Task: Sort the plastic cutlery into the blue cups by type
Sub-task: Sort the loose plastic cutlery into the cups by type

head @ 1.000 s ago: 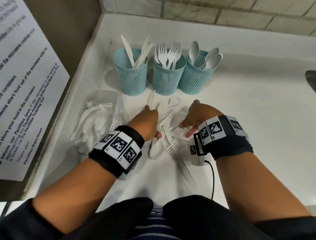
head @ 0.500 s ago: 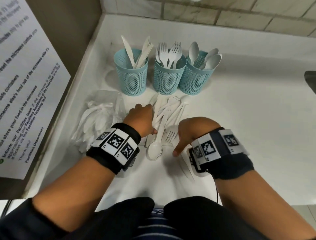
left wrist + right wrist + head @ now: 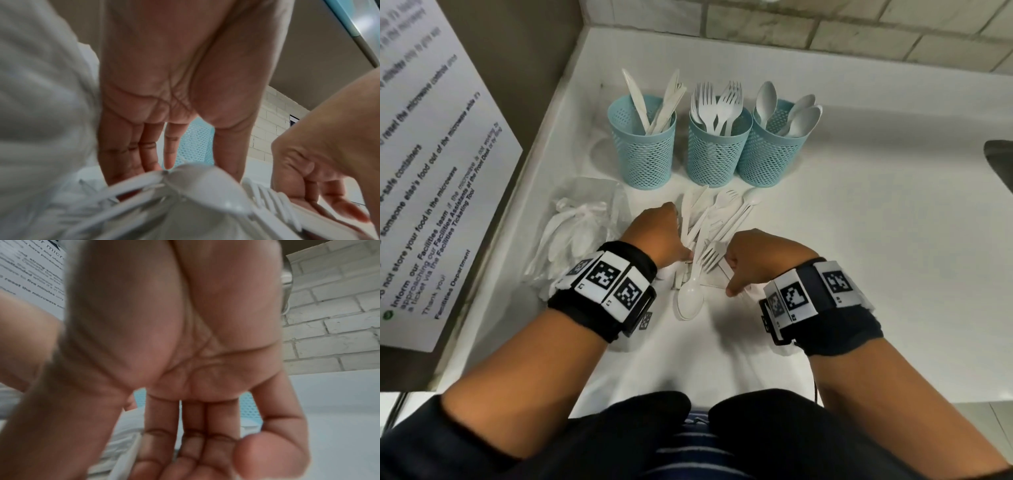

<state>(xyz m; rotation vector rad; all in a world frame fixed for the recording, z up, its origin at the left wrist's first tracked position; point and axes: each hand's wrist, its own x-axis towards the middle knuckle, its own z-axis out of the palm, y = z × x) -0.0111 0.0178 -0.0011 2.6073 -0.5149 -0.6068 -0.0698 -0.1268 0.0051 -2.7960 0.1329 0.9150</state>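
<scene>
Three blue mesh cups stand in a row at the back: the knife cup (image 3: 643,150), the fork cup (image 3: 717,152) and the spoon cup (image 3: 770,150). In front of them lies a loose pile of white cutlery (image 3: 709,222), with a spoon (image 3: 690,298) nearest me. My left hand (image 3: 657,236) rests on the pile's left side, its fingers (image 3: 148,154) straight and touching the pieces. My right hand (image 3: 753,260) sits at the pile's near right, with its fingers (image 3: 185,451) curled. They seem to grip the handle of a fork (image 3: 709,258), though the handle itself is hidden.
A clear plastic bag (image 3: 582,229) with more white cutlery lies left of the pile. A cabinet side with a printed notice (image 3: 431,171) bounds the white counter (image 3: 876,240) on the left. A brick wall (image 3: 859,37) stands behind.
My right hand has drawn back toward me, from the pile's far right to its near right, and curled its fingers. My left hand slid slightly forward along the pile's left side.
</scene>
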